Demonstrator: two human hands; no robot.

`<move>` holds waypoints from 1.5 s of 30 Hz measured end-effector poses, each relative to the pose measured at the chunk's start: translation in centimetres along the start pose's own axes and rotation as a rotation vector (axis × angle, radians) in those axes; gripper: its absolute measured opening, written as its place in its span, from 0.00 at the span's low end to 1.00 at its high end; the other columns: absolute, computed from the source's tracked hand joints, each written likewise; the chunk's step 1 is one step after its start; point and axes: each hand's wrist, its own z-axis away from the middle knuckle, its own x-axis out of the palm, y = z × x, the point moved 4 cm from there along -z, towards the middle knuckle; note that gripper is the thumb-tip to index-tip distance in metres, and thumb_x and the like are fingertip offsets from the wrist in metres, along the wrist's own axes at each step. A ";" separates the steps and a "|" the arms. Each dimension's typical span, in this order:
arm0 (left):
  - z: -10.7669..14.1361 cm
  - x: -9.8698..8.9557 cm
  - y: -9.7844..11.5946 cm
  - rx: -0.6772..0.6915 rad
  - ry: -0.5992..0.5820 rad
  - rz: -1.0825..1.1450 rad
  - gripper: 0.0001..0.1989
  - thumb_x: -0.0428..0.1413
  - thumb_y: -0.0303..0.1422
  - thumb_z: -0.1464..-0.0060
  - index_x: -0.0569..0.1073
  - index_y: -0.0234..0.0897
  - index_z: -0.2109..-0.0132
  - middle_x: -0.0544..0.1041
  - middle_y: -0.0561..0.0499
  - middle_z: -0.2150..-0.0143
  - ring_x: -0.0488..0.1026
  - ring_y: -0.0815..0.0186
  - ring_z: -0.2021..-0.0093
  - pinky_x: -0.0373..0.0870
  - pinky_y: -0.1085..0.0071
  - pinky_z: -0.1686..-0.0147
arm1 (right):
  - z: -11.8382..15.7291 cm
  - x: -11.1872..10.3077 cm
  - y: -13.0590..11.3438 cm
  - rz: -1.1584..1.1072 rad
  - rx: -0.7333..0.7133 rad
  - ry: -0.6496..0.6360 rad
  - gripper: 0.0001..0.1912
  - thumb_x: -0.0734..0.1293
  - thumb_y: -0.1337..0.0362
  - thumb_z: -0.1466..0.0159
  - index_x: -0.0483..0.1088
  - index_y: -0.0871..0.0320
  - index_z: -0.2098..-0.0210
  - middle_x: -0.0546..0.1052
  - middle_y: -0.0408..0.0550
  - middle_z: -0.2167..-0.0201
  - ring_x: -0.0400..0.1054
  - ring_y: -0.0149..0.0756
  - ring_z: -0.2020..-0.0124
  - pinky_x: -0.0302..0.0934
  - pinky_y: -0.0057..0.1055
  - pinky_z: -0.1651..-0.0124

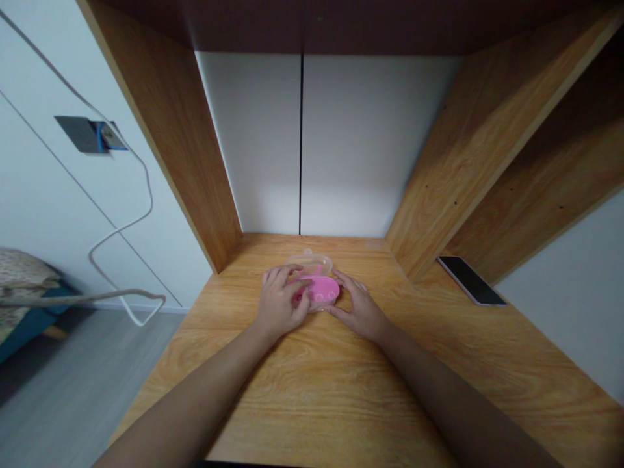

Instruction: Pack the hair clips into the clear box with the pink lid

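A small pink plastic case (320, 292) lies on the wooden desk (316, 396), with a clear plastic lid (311, 262) standing open behind it. My left hand (281, 301) rests over the case's left side, its fingers across the pink top. From the right, my right hand (353, 305) presses its fingertips against the case's right edge. Part of the case is hidden under my left fingers, and I cannot make out what is inside it.
A black smartphone (470, 280) lies face up at the desk's right edge. Wooden panels (195, 149) flank the desk, under a dark shelf. A white cable (121, 234) runs from a wall socket (92, 135) on the left, above a grey floor and a bed corner.
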 end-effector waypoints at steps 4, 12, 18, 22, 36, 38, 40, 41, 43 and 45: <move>0.0 0.4 0.1 0.038 -0.061 0.026 0.12 0.57 0.36 0.42 0.81 0.45 0.53 0.74 0.44 0.43 0.69 0.52 0.44 0.63 0.52 0.47 | 0.0 0.0 -0.1 -0.010 0.000 -0.003 0.43 0.74 0.50 0.39 0.55 0.51 0.30 0.69 0.56 0.37 0.65 0.52 0.38 0.59 0.54 0.36; 0.0 0.8 0.3 0.045 -0.112 0.024 0.11 0.57 0.38 0.40 0.83 0.47 0.55 0.74 0.45 0.40 0.67 0.51 0.40 0.61 0.50 0.46 | 0.0 -0.1 -0.3 -0.004 0.007 -0.005 0.42 0.73 0.50 0.38 0.56 0.52 0.31 0.69 0.57 0.37 0.65 0.53 0.37 0.58 0.55 0.36; -0.1 0.9 0.2 0.048 -0.116 0.015 0.11 0.57 0.38 0.40 0.83 0.47 0.55 0.75 0.45 0.41 0.67 0.51 0.41 0.62 0.49 0.46 | 0.0 0.2 0.1 -0.002 -0.002 -0.004 0.42 0.73 0.51 0.39 0.55 0.51 0.30 0.69 0.57 0.36 0.65 0.53 0.37 0.58 0.55 0.36; 0.0 0.6 0.3 0.066 -0.073 0.030 0.12 0.56 0.37 0.40 0.81 0.45 0.52 0.75 0.44 0.42 0.68 0.52 0.41 0.63 0.51 0.46 | 0.0 0.2 0.1 -0.001 -0.007 -0.001 0.42 0.73 0.51 0.39 0.55 0.51 0.30 0.69 0.57 0.36 0.65 0.54 0.38 0.59 0.55 0.36; -0.1 0.7 0.1 0.051 -0.117 -0.005 0.14 0.56 0.39 0.40 0.81 0.45 0.50 0.72 0.42 0.39 0.66 0.49 0.38 0.61 0.49 0.45 | 0.0 0.1 0.2 -0.005 -0.003 -0.006 0.42 0.74 0.50 0.39 0.56 0.52 0.31 0.69 0.56 0.36 0.64 0.53 0.37 0.59 0.54 0.36; -0.1 0.8 0.2 0.059 -0.126 -0.008 0.14 0.56 0.40 0.40 0.81 0.45 0.51 0.72 0.42 0.39 0.66 0.49 0.39 0.61 0.49 0.45 | 0.0 0.1 0.1 -0.004 -0.003 -0.004 0.42 0.73 0.50 0.39 0.56 0.52 0.31 0.69 0.57 0.36 0.64 0.53 0.37 0.58 0.54 0.36; 0.0 0.8 0.2 0.065 -0.124 -0.003 0.13 0.56 0.40 0.40 0.81 0.44 0.52 0.72 0.42 0.40 0.66 0.49 0.39 0.61 0.49 0.45 | 0.0 0.1 0.0 -0.004 -0.004 -0.003 0.41 0.73 0.50 0.39 0.57 0.53 0.31 0.69 0.57 0.36 0.64 0.52 0.37 0.59 0.53 0.35; 0.0 0.8 0.2 0.068 -0.122 0.003 0.13 0.56 0.39 0.40 0.81 0.44 0.53 0.73 0.43 0.40 0.67 0.50 0.39 0.61 0.50 0.45 | 0.0 0.0 -0.1 -0.005 -0.003 -0.003 0.41 0.73 0.50 0.38 0.57 0.53 0.31 0.69 0.57 0.36 0.64 0.52 0.37 0.59 0.53 0.35; 0.0 0.9 0.1 0.066 -0.119 0.013 0.12 0.56 0.38 0.40 0.81 0.43 0.54 0.73 0.43 0.41 0.67 0.50 0.39 0.61 0.50 0.45 | 0.0 0.0 -0.2 -0.003 0.000 -0.003 0.41 0.73 0.50 0.38 0.57 0.53 0.31 0.69 0.57 0.36 0.64 0.52 0.37 0.59 0.53 0.36; 0.1 1.0 0.1 0.064 -0.114 0.022 0.11 0.56 0.37 0.40 0.81 0.43 0.55 0.74 0.44 0.42 0.67 0.51 0.39 0.61 0.50 0.45 | 0.0 0.0 -0.3 0.005 0.005 -0.005 0.41 0.73 0.49 0.38 0.57 0.53 0.31 0.69 0.58 0.37 0.65 0.53 0.37 0.59 0.54 0.36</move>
